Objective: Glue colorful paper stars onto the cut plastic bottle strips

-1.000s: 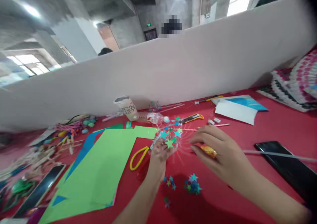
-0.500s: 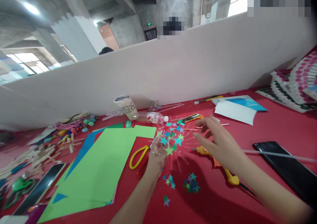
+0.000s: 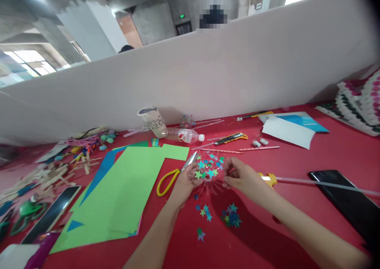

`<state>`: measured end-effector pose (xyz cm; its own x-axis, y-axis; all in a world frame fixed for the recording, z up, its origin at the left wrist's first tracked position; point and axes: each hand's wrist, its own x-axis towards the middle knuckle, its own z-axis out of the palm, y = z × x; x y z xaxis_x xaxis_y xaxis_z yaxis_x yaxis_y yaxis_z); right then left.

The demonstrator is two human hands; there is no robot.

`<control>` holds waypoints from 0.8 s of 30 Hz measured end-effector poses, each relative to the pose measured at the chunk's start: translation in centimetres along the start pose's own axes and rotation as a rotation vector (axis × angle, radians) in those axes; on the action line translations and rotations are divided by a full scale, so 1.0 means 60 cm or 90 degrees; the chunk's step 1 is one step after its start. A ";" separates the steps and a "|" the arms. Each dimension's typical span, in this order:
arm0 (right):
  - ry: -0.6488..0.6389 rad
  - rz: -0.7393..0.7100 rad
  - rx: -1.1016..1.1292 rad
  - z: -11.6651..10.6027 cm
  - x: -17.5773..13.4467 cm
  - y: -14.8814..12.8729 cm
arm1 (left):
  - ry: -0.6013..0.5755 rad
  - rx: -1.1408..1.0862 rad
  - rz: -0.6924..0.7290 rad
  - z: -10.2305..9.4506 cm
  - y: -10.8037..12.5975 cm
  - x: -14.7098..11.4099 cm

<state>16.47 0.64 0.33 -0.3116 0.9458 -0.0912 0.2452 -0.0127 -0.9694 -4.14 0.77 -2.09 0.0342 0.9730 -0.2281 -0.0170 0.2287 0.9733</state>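
A clear plastic piece with thin fringe-like strips (image 3: 210, 186) is covered with blue, green and yellow star stickers (image 3: 209, 166). My left hand (image 3: 187, 181) grips its left side. At its right edge, my right hand (image 3: 234, 173) has its fingers bent and pinched together on it; the fingertips are partly hidden. Under my right wrist lies a yellow hot glue gun (image 3: 268, 178), mostly covered, with a clear glue stick (image 3: 299, 182) poking out. Yellow-handled scissors (image 3: 169, 182) lie beside my left hand. Loose stars (image 3: 231, 215) rest on the red table below.
Green paper sheets (image 3: 115, 193) spread at the left, near a phone (image 3: 53, 213) and craft sticks (image 3: 50, 178). Behind are a paper cup (image 3: 154, 122), a plastic bottle (image 3: 184, 135) and a utility knife (image 3: 231, 138). A black phone (image 3: 341, 193) lies right; a white partition (image 3: 208, 75) stands behind.
My right hand has moved left and down from above the glue gun, and its spread fingers have closed at the plastic piece's right edge. The view has tilted slightly down.
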 end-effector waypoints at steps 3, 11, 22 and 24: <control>-0.008 0.021 -0.028 0.001 0.001 0.009 | -0.001 0.008 -0.013 -0.009 -0.008 0.003; -0.031 0.071 -0.116 -0.007 -0.002 0.001 | 0.001 0.009 -0.024 -0.029 0.001 -0.003; -0.017 0.051 -0.250 -0.045 -0.024 -0.032 | -0.016 0.065 0.011 -0.042 0.021 -0.006; -0.006 0.040 -0.273 -0.047 -0.027 -0.035 | -0.019 0.049 0.016 -0.045 0.024 -0.006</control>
<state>19.05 0.08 3.17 -0.2914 0.9445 -0.1515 0.6232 0.0673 -0.7792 -6.91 0.83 -0.65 0.0637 0.9768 -0.2043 0.0587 0.2007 0.9779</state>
